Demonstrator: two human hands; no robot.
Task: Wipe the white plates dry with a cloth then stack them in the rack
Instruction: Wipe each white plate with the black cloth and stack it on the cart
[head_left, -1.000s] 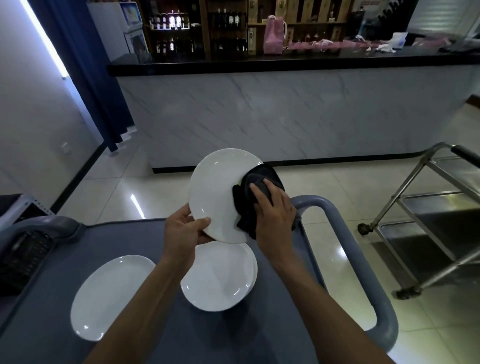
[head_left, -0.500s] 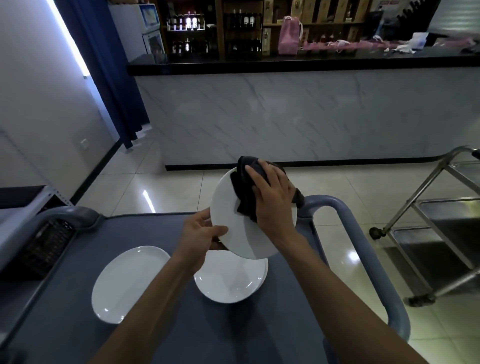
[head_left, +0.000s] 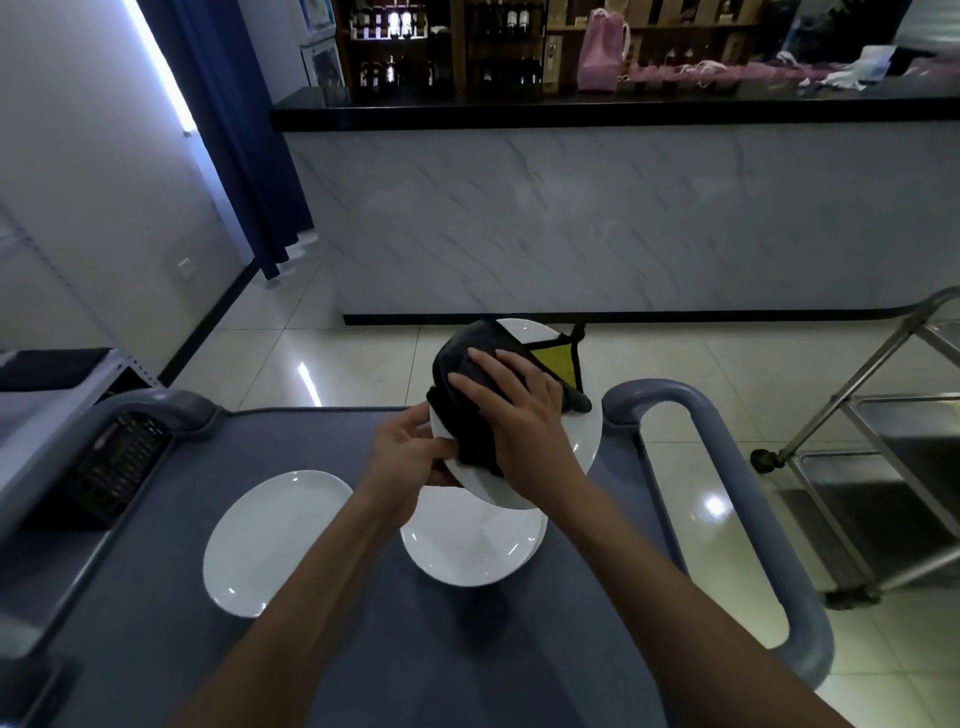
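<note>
My left hand (head_left: 410, 457) grips the left rim of a white plate (head_left: 584, 441) held tilted above the grey cart top (head_left: 291, 654). My right hand (head_left: 524, 410) lies flat on a dark cloth (head_left: 462, 374) and presses it against the plate's face; a yellow corner of the cloth sticks out at the far side. Two more white plates lie on the cart: one (head_left: 275, 540) at the left, one (head_left: 478, 545) right under the held plate.
The cart's rounded grey handle (head_left: 727, 467) runs along its right side. A steel trolley (head_left: 883, 415) stands on the tiled floor at the right. A marble-fronted counter (head_left: 623, 208) fills the background. A dark slotted rack (head_left: 119, 467) sits at the cart's left.
The held plate has tipped flatter and swung to the right. My right hand slid the cloth across its face toward the left rim, and the yellow corner of the cloth came into sight.
</note>
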